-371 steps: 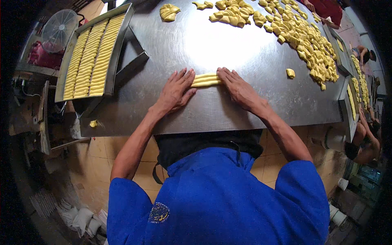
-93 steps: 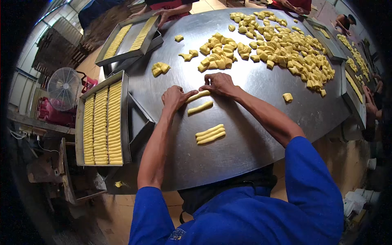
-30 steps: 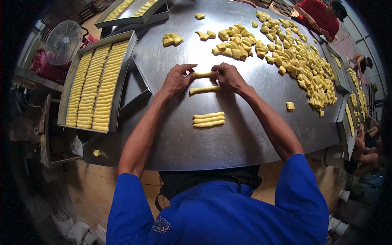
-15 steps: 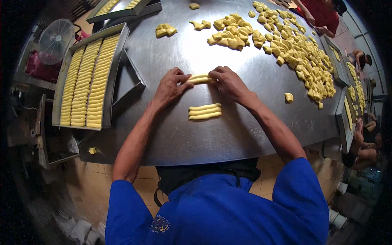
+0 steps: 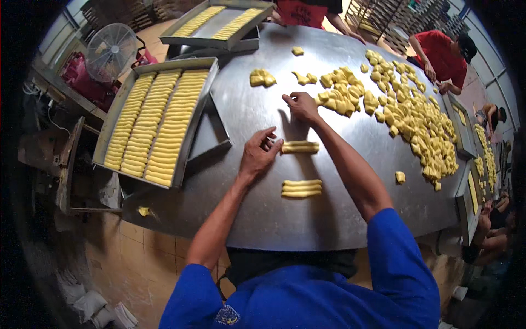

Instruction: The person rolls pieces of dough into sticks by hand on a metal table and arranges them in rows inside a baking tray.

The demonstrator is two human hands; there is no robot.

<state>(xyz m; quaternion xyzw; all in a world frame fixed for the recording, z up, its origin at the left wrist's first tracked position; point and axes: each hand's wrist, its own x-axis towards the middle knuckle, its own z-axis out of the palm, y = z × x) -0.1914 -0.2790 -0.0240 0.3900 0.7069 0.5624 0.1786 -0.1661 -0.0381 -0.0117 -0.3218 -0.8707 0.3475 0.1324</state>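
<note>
Two or so thin yellow dough rolls (image 5: 300,147) lie side by side on the metal table. My left hand (image 5: 258,156) is at their left end, its fingers apart and loosely bent, a fingertip at or just touching the dough. Nearer me lies a group of three dough rolls (image 5: 301,188), pressed side by side. My right hand (image 5: 303,108) is over the table beyond the rolls, casting a shadow below; its fingers are bent and somewhat apart, with nothing seen in them. Just right of it is a heap of cut dough pieces (image 5: 342,90).
A metal tray (image 5: 189,140) with three rows of dough rolls stands at left, another tray (image 5: 249,28) behind it. Many dough pieces (image 5: 419,129) cover the table's right side. A fan (image 5: 112,49) stands far left. People in red shirts (image 5: 441,52) stand at the far edge.
Both hands held the ends of the dough rolls before. My right hand has let go and moved away from me toward the cut dough; my left has loosened. The view has tilted up.
</note>
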